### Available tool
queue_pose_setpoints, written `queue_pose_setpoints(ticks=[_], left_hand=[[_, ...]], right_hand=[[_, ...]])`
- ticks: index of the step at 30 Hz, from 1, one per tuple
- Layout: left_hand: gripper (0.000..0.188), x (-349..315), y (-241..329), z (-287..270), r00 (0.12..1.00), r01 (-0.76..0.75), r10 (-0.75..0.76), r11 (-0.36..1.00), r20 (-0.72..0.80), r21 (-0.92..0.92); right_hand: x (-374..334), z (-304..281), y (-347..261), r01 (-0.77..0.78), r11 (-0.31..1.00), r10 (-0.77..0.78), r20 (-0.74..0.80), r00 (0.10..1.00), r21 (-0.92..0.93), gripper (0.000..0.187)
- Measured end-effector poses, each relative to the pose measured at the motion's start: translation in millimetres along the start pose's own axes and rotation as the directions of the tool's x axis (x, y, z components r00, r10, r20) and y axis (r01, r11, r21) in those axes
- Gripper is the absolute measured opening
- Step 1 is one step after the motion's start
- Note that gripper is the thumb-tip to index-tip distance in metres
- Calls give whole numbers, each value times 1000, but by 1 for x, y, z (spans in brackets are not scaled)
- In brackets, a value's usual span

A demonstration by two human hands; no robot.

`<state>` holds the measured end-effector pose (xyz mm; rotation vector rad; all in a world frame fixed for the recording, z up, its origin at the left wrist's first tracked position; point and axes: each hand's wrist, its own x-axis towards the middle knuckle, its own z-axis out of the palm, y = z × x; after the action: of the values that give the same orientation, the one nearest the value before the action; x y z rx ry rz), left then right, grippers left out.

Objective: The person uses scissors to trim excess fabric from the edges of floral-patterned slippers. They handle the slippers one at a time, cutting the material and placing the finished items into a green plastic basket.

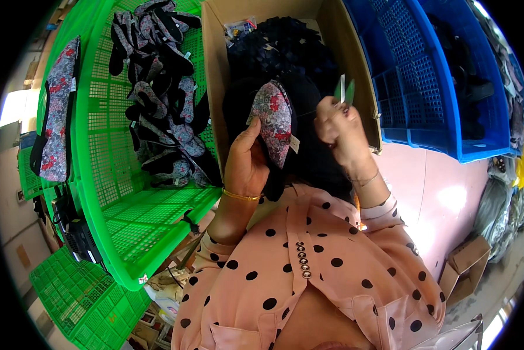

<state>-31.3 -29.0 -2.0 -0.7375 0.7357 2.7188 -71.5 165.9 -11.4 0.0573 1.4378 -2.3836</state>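
Note:
My left hand (245, 160) holds up a floral fabric piece (273, 125), grey with red flowers and a black edge, with a small white tag hanging from it. My right hand (341, 131) is raised beside it and grips a small green snipping tool (343, 90) whose two blades point upward. Both hands hover over an open cardboard box (215, 70) filled with dark fabric pieces (279, 49). The hands are close together, the tool just right of the fabric piece.
A green plastic crate (122, 198) on the left holds a pile of similar floral pieces (157, 87); one floral piece (58, 111) hangs over its left rim. Blue crates (425, 76) stand at the right. A small cardboard box (463, 265) lies on the floor.

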Motion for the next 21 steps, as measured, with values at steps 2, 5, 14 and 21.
queue_pose_setpoints(ticks=[2,5,14,21], left_hand=[[28,0,-4,-7,999,36,-35,999,-24,13],[27,0,-14,-5,998,52,-52,999,-23,-13],[22,10,-22,-10,993,71,-78,994,-86,-81],[26,19,-22,-20,996,52,-59,994,-64,-99]], right_hand=[[7,-4,-9,-62,970,59,17,998,236,22],[12,-22,-10,-115,919,89,86,992,377,21],[7,-90,9,123,597,-480,-230,847,-793,43],[-49,-26,28,138,406,-347,-13,938,-903,26]])
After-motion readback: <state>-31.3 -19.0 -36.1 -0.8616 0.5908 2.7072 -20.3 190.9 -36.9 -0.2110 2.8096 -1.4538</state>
